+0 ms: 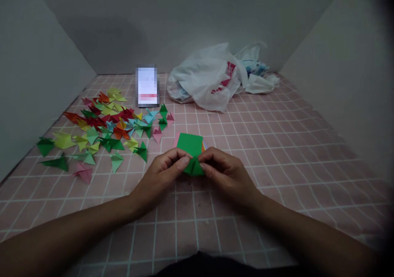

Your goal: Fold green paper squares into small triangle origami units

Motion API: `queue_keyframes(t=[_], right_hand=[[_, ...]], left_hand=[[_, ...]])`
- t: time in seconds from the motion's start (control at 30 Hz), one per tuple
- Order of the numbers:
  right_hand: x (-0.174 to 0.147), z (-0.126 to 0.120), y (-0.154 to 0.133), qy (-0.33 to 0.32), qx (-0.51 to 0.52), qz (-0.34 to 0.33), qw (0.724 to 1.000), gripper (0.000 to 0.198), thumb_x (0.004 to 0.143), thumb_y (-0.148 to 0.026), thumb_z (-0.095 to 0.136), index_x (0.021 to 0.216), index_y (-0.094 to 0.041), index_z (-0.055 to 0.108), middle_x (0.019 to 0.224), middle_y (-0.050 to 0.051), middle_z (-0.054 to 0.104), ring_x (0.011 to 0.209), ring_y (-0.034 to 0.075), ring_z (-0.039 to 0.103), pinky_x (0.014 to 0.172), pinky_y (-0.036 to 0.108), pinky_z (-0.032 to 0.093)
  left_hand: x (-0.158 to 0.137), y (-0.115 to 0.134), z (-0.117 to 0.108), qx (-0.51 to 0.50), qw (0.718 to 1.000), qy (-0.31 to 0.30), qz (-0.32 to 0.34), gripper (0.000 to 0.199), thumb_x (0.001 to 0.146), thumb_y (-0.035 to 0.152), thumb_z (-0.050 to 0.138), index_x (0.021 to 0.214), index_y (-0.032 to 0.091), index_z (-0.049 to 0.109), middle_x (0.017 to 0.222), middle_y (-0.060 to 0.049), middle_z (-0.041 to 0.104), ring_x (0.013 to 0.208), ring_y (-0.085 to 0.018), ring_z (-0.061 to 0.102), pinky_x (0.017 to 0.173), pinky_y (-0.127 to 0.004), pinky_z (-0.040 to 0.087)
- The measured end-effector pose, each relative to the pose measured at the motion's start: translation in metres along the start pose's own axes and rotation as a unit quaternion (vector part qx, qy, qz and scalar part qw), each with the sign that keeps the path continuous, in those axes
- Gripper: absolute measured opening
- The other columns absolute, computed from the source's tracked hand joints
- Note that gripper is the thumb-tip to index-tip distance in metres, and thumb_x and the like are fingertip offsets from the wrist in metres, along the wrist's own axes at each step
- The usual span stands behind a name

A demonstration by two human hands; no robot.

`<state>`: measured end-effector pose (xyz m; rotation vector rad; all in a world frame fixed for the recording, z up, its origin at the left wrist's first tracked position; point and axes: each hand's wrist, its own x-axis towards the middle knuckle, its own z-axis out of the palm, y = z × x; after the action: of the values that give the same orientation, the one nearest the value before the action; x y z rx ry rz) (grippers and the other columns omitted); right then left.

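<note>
Between my two hands is a partly folded piece of green origami paper (194,167), its creased point turned up in the middle. My left hand (168,166) pinches its left side between thumb and fingers. On the opposite side, my right hand (224,168) grips the right edge the same way. Just beyond the fingertips lies a stack of square coloured papers (190,142) with a green sheet on top; pink, orange and purple edges peek out. The hands partly cover the front of that stack.
Many folded paper cranes (107,121) in several colours spread over the left side. A lit phone (147,87), its screen blurred, stands behind them. Crumpled white plastic bags (209,78) lie at the back against the wall. A pink checked cloth (277,145) covers the surface.
</note>
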<state>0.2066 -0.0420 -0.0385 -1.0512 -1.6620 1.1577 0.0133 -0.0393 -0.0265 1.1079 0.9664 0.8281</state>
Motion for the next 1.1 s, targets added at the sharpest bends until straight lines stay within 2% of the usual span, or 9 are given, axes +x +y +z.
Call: queue_keyframes(t=[0.1,0.33,0.53,0.83,1.1], right_hand=[[0.0,0.001,0.0,0.001,0.008,0.026,1.0,0.005,0.089,-0.021,0.062,0.085,-0.019,0.065,0.077,0.001,0.063,0.071,0.015,0.058,0.065,0.029,0.045],[-0.001,0.003,0.001,0.003,0.041,0.035,0.999,0.006,0.086,-0.022,0.063,0.082,-0.018,0.062,0.077,0.002,0.064,0.07,0.014,0.059,0.064,0.028,0.046],[-0.002,0.006,-0.002,0.003,0.061,0.048,0.997,0.008,0.085,-0.02,0.063,0.078,-0.018,0.06,0.075,0.0,0.061,0.069,0.013,0.057,0.063,0.026,0.044],[-0.003,0.01,-0.002,0.001,0.116,0.075,0.99,0.01,0.084,-0.023,0.068,0.078,-0.018,0.062,0.076,0.001,0.063,0.069,0.013,0.057,0.064,0.026,0.046],[-0.004,0.009,-0.002,-0.013,0.108,0.066,0.992,0.011,0.086,-0.025,0.068,0.079,-0.018,0.061,0.077,0.001,0.063,0.071,0.014,0.057,0.064,0.028,0.046]], left_hand=[[0.0,-0.001,0.0,-0.008,1.0,-0.001,-0.004,0.021,0.089,0.038,0.067,0.088,0.017,0.067,0.083,-0.002,0.063,0.077,-0.014,0.059,0.073,-0.028,0.052],[0.002,0.002,0.0,-0.005,1.0,0.013,-0.021,0.019,0.085,0.035,0.071,0.085,0.016,0.067,0.079,-0.001,0.065,0.072,-0.013,0.06,0.068,-0.025,0.052],[0.0,0.009,0.001,0.035,0.999,0.01,-0.026,0.019,0.085,0.033,0.068,0.093,0.016,0.07,0.085,-0.002,0.068,0.075,-0.014,0.061,0.068,-0.024,0.051],[-0.002,0.015,0.003,0.092,0.995,0.027,-0.013,0.017,0.083,0.03,0.068,0.091,0.016,0.074,0.081,-0.001,0.07,0.075,-0.013,0.062,0.07,-0.023,0.05],[-0.004,0.022,0.004,0.131,0.991,0.024,-0.018,0.015,0.082,0.028,0.068,0.081,0.016,0.077,0.075,-0.001,0.072,0.071,-0.013,0.063,0.065,-0.023,0.05]])
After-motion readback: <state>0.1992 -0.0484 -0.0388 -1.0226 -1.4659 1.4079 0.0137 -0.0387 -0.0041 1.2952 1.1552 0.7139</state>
